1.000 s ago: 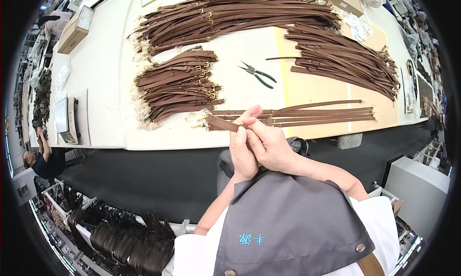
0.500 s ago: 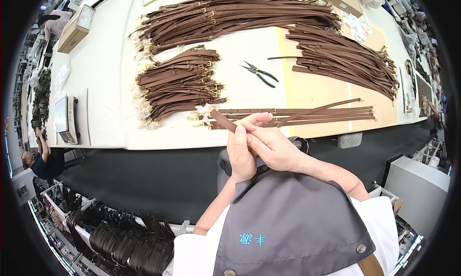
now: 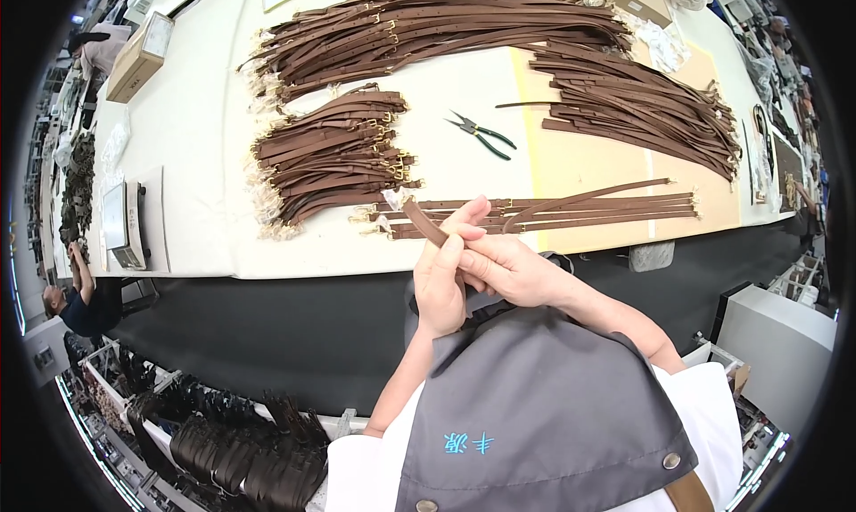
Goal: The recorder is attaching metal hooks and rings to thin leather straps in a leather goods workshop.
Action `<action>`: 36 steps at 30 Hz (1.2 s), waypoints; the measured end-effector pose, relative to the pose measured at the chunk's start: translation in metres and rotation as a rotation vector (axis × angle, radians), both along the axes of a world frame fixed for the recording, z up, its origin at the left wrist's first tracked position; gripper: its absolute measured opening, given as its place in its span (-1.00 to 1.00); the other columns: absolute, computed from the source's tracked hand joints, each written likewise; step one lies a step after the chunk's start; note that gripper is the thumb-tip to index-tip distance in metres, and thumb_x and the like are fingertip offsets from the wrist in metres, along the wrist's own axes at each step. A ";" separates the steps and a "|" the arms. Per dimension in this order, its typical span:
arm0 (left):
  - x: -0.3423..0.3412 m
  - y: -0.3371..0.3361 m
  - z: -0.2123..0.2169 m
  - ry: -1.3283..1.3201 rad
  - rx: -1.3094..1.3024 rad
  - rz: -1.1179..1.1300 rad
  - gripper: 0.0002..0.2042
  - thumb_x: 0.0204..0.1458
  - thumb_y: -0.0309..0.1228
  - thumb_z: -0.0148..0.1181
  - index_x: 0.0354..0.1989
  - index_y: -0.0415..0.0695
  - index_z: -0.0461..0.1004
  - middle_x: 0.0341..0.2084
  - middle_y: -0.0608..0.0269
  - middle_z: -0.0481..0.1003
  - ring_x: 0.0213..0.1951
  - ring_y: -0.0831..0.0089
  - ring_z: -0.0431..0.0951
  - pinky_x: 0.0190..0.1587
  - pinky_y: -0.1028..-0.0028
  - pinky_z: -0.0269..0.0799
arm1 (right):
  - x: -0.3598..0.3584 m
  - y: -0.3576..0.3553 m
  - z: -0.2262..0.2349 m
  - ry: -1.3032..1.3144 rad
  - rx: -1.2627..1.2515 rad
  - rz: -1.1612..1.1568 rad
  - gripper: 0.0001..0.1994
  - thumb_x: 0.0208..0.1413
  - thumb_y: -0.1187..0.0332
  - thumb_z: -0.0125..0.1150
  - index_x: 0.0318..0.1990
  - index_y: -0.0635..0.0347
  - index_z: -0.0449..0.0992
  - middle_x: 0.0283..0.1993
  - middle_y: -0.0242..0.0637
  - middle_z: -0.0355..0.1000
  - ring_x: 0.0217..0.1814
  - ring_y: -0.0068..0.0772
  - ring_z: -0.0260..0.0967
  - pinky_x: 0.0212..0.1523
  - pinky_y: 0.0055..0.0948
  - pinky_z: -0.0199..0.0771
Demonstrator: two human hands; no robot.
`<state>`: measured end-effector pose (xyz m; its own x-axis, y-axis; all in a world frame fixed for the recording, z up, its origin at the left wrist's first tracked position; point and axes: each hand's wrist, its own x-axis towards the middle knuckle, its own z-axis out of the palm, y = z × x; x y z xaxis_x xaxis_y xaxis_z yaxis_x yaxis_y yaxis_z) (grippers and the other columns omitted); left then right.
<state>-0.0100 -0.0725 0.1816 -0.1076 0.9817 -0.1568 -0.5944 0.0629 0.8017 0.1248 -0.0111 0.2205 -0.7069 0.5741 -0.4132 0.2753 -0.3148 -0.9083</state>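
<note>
A brown leather strap [image 3: 425, 224] runs between my two hands over the table's near edge. Its far end, with a clear plastic wrap [image 3: 395, 199] on it, points up and to the left. My left hand [image 3: 440, 285] pinches the strap between thumb and fingers. Close against it, my right hand [image 3: 508, 267] grips the strap too, thumb pressed down and some fingers stretched out. The rest of this strap is hidden by the hands. Just beyond them lie several long brown straps [image 3: 606, 215] with gold-coloured metal ends, one crossing the others at an angle.
Brown strap bundles lie at the back [image 3: 446, 31], the left [image 3: 334, 151] and the right [image 3: 633, 111] of the table [image 3: 201, 200]. Green-handled pliers [image 3: 481, 136] rest between them. A scale [image 3: 125, 225] and a cardboard box [image 3: 141, 57] stand left. Another person [image 3: 85, 303] works at far left.
The strap's wrapped end has swung slightly up and right. My right fingers have shifted a little upward and left, and the grip of both hands has changed slightly.
</note>
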 end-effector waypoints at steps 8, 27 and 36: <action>0.008 0.001 -0.003 -0.059 0.168 0.124 -0.74 0.48 -0.26 -0.25 -0.09 -0.20 0.28 0.19 -0.24 0.40 0.30 0.01 0.38 0.36 0.11 0.27 | 0.004 -0.012 -0.015 0.119 0.324 -0.022 -0.73 0.48 0.29 -0.05 -0.16 0.33 0.46 -0.41 -0.27 0.41 -0.40 -0.39 0.37 -0.33 -0.39 0.44; 0.014 0.000 -0.019 0.119 -0.008 0.190 -0.60 0.46 -0.26 -0.08 0.33 -0.23 0.34 0.06 -0.02 0.55 0.05 0.22 0.60 0.09 0.35 0.51 | 0.013 0.006 -0.018 0.070 0.161 -0.075 -0.74 0.47 0.28 -0.06 -0.19 0.29 0.44 -0.38 -0.25 0.42 -0.35 -0.45 0.36 -0.23 -0.34 0.44; 0.008 0.009 -0.009 -0.011 0.002 0.395 -0.71 0.46 -0.30 -0.06 0.03 -0.25 0.52 -0.05 0.03 0.60 -0.09 0.26 0.66 -0.01 0.37 0.53 | 0.036 0.020 -0.016 0.080 -0.154 0.051 -0.42 0.47 -0.14 -0.26 -0.28 0.14 0.53 -0.54 -0.47 0.26 -0.54 -0.56 0.11 -0.44 -0.51 0.16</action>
